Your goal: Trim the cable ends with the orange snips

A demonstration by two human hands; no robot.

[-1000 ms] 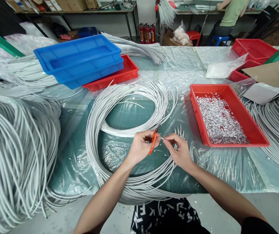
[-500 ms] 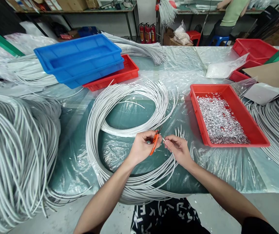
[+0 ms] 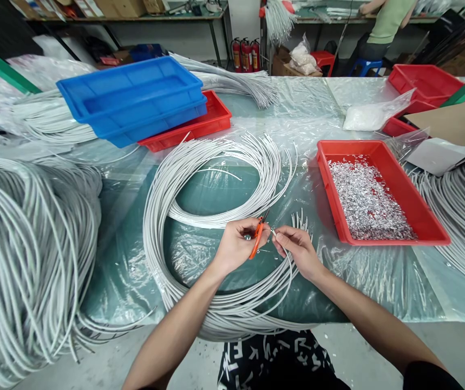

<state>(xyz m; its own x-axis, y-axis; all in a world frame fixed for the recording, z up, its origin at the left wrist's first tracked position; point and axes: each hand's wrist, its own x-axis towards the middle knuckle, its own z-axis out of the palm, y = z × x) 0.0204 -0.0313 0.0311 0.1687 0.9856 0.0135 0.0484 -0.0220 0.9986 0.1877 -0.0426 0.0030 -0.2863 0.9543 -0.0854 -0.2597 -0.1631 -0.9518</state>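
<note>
My left hand (image 3: 238, 244) is closed around orange-handled scissors (image 3: 257, 238), their dark tips pointing up and away from me. Just to its right, my right hand (image 3: 297, 248) pinches a white cable (image 3: 288, 276) close to its end, which points toward the scissors. That cable runs down into a large coil of white cables (image 3: 155, 238) lying on the table in front of me. Several cut cable ends (image 3: 300, 221) fan out behind my right hand. Small bits lie near my left hand, too small to make out.
A red tray (image 3: 427, 227) of small shiny metal pieces stands at right. Blue trays (image 3: 130, 97) sit over a red tray (image 3: 220, 116) at back left. Big cable bundles (image 3: 25, 260) lie left and right (image 3: 459, 216). A person (image 3: 386, 27) sits at a far bench.
My right hand has shifted slightly, and the cable end in its fingers now sits a little apart from the scissors. My left hand has barely moved.
</note>
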